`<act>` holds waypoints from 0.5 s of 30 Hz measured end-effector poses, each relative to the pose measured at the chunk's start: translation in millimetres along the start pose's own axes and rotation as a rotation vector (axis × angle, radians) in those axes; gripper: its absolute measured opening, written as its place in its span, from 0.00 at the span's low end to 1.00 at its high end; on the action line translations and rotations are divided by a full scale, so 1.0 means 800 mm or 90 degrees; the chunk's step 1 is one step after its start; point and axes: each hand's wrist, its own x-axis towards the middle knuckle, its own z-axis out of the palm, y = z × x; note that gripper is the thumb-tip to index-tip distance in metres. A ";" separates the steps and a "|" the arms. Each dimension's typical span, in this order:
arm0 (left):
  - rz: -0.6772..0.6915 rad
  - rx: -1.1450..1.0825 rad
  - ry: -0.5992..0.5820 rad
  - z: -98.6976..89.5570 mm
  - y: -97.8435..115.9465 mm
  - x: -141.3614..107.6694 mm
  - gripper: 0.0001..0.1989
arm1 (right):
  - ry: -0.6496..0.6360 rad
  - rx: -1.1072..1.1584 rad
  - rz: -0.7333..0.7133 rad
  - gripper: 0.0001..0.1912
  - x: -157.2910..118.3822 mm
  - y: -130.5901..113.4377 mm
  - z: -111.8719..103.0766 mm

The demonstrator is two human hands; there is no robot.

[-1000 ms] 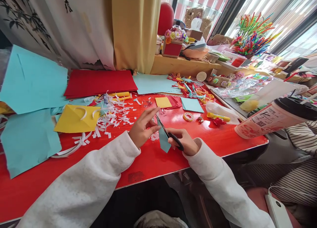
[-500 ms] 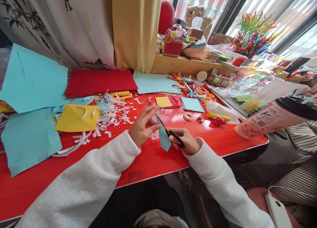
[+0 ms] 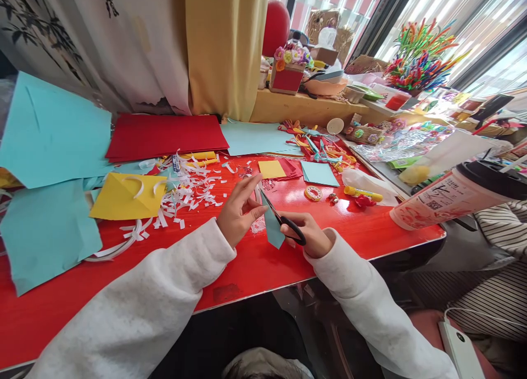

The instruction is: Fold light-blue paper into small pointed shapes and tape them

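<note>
Between thumb and fingers, my left hand (image 3: 241,211) pinches a small folded blue paper (image 3: 273,229) whose pointed lower end hangs down over the red table (image 3: 255,275). My right hand (image 3: 309,235) grips black-handled scissors (image 3: 294,231), with their blades pointing up and left along the paper's edge. Beyond the hands lie a yellow square sheet (image 3: 271,169), red squares (image 3: 292,169) and a stack of light blue squares (image 3: 320,174). A roll of tape (image 3: 313,193) rests to the right of them.
White paper shreds (image 3: 193,187) and a yellow envelope-like sheet (image 3: 127,197) lie left. Large blue sheets (image 3: 53,132) and a red stack (image 3: 164,136) are behind. A tilted cup (image 3: 457,195) stands at right, near a person's striped sleeve (image 3: 502,225).
The scissor blades have closed slightly along the blue paper. The paper's lower tip has shifted up a little, and both hands stay nearly in place.
</note>
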 end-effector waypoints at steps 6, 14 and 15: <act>-0.004 -0.055 -0.034 -0.004 0.001 0.002 0.27 | 0.012 -0.018 0.023 0.25 -0.001 -0.005 -0.002; -0.043 -0.126 -0.099 -0.012 0.003 0.009 0.26 | 0.005 -0.059 0.010 0.19 -0.005 -0.003 -0.017; -0.051 -0.129 -0.114 -0.015 0.005 0.010 0.26 | 0.002 -0.061 0.013 0.19 -0.006 -0.003 -0.019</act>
